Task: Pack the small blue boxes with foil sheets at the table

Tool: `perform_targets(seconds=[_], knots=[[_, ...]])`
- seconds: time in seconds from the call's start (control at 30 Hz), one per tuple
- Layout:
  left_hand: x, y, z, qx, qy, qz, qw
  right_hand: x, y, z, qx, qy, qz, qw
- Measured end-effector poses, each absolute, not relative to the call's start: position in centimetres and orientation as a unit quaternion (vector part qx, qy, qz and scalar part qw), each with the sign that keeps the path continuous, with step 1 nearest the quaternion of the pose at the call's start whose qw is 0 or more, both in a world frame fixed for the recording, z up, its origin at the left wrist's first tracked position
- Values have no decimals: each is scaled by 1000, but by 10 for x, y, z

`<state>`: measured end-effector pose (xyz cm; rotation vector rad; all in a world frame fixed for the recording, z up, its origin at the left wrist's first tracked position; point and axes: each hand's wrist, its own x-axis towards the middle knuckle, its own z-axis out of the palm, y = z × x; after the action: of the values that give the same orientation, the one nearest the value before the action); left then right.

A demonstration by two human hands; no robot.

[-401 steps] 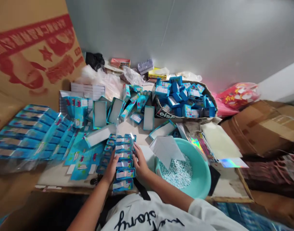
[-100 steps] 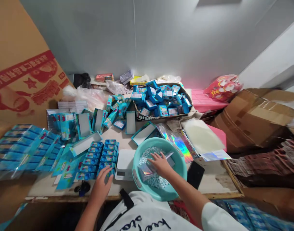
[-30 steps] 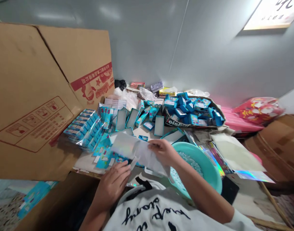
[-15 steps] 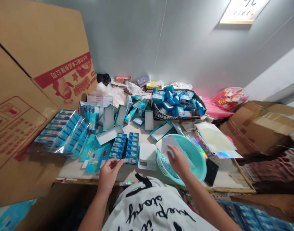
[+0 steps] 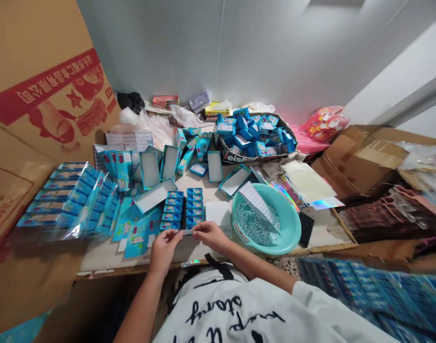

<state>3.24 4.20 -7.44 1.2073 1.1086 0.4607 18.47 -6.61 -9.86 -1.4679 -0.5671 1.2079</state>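
Note:
My left hand (image 5: 165,242) and my right hand (image 5: 211,233) meet at the near edge of the table (image 5: 103,255). Both pinch the ends of a small thin strip (image 5: 187,232) held between them. Just beyond the strip lie two rows of small blue candy packs (image 5: 184,208). A white scale (image 5: 218,213) sits right of the packs. To the right stands a teal basin (image 5: 285,238) with small pale pellets and a white folded sheet (image 5: 258,202) leaning in it.
Wrapped blue pack bundles (image 5: 65,197) lie at the left beside a large cardboard box (image 5: 35,90). Open blue boxes (image 5: 167,162) and a tray of blue packs (image 5: 253,136) fill the back. Holographic sheets (image 5: 296,188), a black phone (image 5: 305,228) and brown cartons (image 5: 364,159) are at the right.
My right hand left the white sheet in the basin and came left to meet my left hand on the small strip. The view shifted a little.

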Motion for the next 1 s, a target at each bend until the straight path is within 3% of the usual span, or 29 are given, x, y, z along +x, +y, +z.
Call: perform_targets(seconds=[0.3, 0.5, 0.7, 0.87, 1.0], knots=[[31, 42, -55, 435, 412, 157, 785, 186, -78, -62, -591, -259, 515, 565], [32, 20, -32, 332, 358, 139, 862, 179, -75, -31, -529, -421, 434, 596], [15, 5, -27, 232, 369, 232, 870, 165, -61, -23, -556, -441, 460, 534], [-4, -12, -23, 196, 381, 303, 851, 161, -54, -14, -546, -566, 398, 472], [-18, -18, -24, 276, 357, 352, 820, 159, -42, -18, -466, -587, 477, 458]])
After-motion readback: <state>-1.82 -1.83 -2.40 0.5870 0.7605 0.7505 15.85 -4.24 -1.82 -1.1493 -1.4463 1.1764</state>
